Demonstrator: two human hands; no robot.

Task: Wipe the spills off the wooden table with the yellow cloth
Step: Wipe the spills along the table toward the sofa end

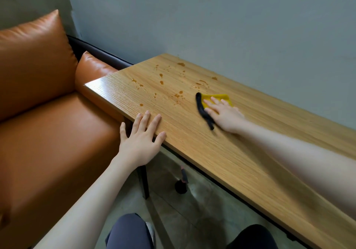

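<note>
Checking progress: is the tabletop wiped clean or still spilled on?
Still spilled on: orange spills dot the wooden table beyond the yellow cloth.

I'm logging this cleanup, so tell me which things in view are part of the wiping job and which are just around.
Part of the job:
yellow cloth
spills
wooden table
right hand, pressing the cloth
left hand, resting on the table edge

Just around:
orange sofa
dark object on the floor

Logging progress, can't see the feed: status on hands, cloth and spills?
Right hand flat on yellow cloth. Left hand flat on wooden table edge. Spills unwiped, beyond cloth. Nothing in the way.
</note>
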